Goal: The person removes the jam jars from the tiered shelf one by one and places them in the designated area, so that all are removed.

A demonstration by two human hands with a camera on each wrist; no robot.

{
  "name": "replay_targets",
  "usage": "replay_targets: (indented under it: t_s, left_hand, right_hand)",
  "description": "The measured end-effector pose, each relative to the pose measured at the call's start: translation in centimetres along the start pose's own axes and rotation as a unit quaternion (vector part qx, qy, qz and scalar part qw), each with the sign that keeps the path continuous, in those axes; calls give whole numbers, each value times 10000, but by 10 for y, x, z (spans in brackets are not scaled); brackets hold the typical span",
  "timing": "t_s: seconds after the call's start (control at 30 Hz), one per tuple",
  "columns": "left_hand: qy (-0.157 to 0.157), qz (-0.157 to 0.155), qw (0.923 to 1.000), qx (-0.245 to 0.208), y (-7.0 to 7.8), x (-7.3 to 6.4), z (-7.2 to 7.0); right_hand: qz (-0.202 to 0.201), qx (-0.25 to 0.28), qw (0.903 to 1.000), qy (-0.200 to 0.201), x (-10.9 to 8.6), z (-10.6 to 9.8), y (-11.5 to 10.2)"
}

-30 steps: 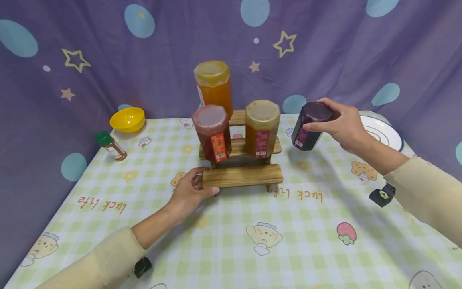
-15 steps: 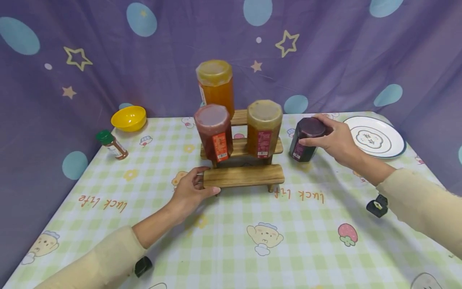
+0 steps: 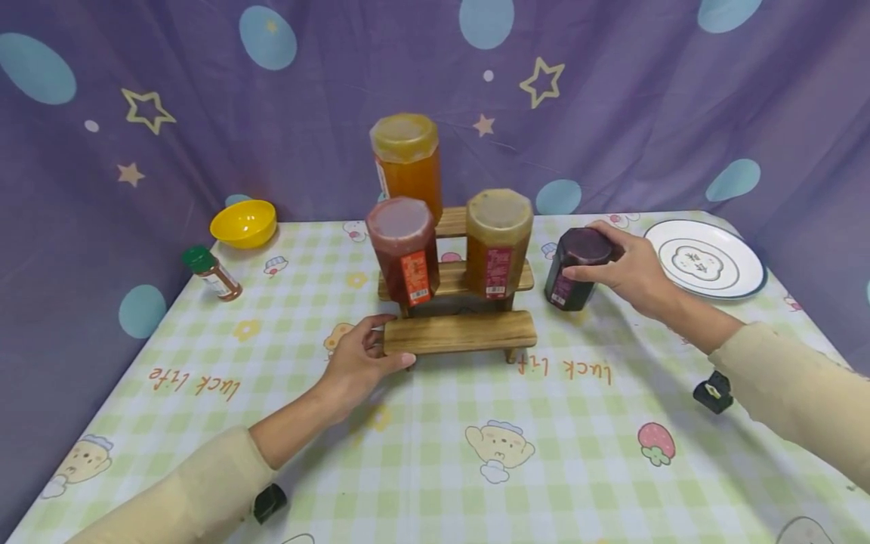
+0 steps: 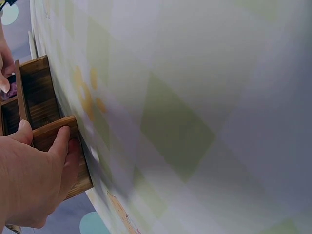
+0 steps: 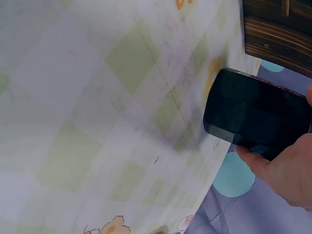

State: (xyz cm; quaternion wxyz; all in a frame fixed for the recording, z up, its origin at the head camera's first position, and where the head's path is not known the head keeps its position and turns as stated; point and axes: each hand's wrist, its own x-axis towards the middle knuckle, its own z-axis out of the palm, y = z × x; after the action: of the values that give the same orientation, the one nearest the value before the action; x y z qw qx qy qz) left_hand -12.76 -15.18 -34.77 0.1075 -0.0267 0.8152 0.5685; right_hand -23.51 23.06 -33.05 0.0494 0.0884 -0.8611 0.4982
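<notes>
A dark purple jar (image 3: 572, 281) stands upright to the right of the stepped wooden rack (image 3: 459, 332). My right hand (image 3: 637, 270) grips it near the top, thumb on the near side and fingers behind. In the right wrist view the jar (image 5: 256, 112) looks almost black, its base close to the cloth. My left hand (image 3: 359, 359) holds the left end of the rack's lowest step, thumb in front; the left wrist view shows its fingers on the wood (image 4: 52, 134). A red jar (image 3: 404, 253) and an amber jar (image 3: 498, 245) stand on the middle step, an orange jar (image 3: 408, 166) on the top one.
A yellow bowl (image 3: 244, 224) sits at the back left, with a green-capped spice bottle (image 3: 212, 273) in front of it. At the back right lies a white plate (image 3: 707, 259), beyond my right hand. A checked cloth (image 3: 435, 453) covers the table; a purple curtain (image 3: 326, 91) hangs behind.
My right hand has lowered the dark purple jar toward the cloth beside the rack, moving slightly left. The left hand keeps its hold on the rack.
</notes>
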Motion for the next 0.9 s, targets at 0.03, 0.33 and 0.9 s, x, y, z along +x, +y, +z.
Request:
replay_targets:
  t_s: [0.03, 0.33, 0.9]
  left_hand:
    - [9, 6, 10000, -7, 0, 0, 0]
    - [11, -40, 10000, 37, -1, 0, 0]
    - [26, 37, 10000, 10, -2, 2, 0]
  right_hand:
    - [-17, 55, 10000, -35, 0, 0, 0]
    - [-226, 122, 9996, -144, -1, -1, 3]
    - [98, 285, 9977, -609, 21, -44, -66]
